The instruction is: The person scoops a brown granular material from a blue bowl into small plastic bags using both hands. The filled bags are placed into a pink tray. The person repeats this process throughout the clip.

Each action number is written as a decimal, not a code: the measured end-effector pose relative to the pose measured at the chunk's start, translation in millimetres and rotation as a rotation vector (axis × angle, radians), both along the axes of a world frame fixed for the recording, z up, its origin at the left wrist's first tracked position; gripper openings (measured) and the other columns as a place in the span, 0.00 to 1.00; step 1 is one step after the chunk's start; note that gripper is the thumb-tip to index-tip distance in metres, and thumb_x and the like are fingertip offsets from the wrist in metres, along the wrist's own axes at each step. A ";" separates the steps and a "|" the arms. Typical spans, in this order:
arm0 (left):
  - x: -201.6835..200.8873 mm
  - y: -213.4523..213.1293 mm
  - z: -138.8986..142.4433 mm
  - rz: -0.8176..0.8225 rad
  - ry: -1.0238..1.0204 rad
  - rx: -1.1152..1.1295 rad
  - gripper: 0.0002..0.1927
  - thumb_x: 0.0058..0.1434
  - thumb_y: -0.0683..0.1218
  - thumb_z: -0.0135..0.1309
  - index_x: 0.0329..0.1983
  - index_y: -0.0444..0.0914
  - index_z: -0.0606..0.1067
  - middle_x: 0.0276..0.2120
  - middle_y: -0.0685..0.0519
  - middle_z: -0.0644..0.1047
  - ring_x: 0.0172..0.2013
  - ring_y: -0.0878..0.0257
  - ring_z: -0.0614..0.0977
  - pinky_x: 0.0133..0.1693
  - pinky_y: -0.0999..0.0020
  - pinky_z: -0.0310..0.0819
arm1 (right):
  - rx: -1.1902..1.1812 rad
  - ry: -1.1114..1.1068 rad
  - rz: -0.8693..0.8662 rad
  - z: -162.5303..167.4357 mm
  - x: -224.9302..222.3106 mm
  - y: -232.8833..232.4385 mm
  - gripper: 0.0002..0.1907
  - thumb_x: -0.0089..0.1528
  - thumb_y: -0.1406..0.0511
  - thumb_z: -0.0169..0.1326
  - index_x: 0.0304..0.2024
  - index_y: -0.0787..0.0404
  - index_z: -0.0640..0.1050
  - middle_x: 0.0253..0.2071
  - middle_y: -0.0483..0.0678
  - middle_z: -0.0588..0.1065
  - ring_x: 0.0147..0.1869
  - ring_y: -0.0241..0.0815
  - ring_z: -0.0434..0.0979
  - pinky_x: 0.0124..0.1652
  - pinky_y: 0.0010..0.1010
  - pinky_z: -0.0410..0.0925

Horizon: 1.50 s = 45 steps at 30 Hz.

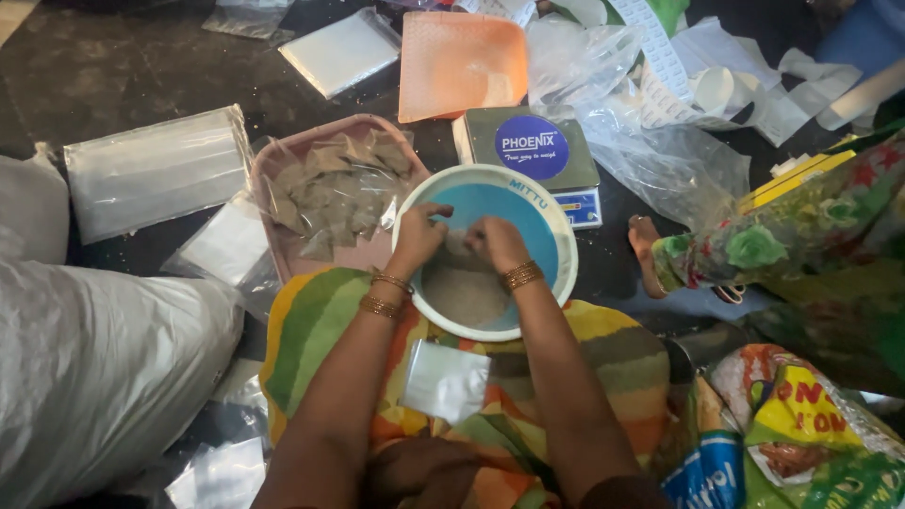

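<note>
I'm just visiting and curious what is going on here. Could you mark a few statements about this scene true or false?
1. Both hands, left hand and right hand, are inside the round blue basin. True.
2. The basin holds clear water. False: it holds a grey-brown powder.
3. The pink tray beside the basin holds small filled packets. True.
4. The weighing scale sits on the person's lap. False: it stands on the floor beyond the basin.
</note>
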State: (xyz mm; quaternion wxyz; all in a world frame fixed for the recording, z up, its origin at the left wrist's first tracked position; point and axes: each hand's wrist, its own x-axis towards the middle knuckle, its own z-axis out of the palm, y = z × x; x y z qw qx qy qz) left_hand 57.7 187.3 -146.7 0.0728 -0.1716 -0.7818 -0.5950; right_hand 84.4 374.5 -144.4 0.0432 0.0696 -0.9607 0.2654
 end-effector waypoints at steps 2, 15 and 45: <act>2.5 0.0 3.4 -0.025 -0.020 0.116 0.18 0.57 0.34 0.49 0.51 0.30 0.80 0.45 0.45 0.83 0.33 0.61 0.84 0.38 0.68 0.79 | -0.031 0.176 -0.015 5.7 1.1 -0.8 0.01 0.57 0.66 0.64 0.30 0.57 0.84 0.36 0.54 0.80 0.42 0.58 0.80 0.43 0.45 0.71; 15.3 -6.2 22.1 -0.060 -0.041 0.328 0.18 0.71 0.47 0.53 0.60 0.32 0.73 0.39 0.53 0.82 0.33 0.71 0.80 0.37 0.75 0.75 | -1.085 0.210 -0.098 28.8 -3.4 2.6 0.11 0.66 0.74 0.52 0.51 0.65 0.74 0.38 0.48 0.81 0.40 0.35 0.82 0.40 0.25 0.75; -2.1 -30.1 -3.8 -0.027 -0.138 0.542 0.12 0.70 0.45 0.59 0.45 0.30 0.85 0.33 0.54 0.80 0.31 0.70 0.74 0.34 0.73 0.67 | -0.663 0.192 -0.249 5.4 -22.1 -1.3 0.08 0.67 0.62 0.59 0.42 0.61 0.82 0.33 0.47 0.79 0.32 0.37 0.76 0.33 0.28 0.70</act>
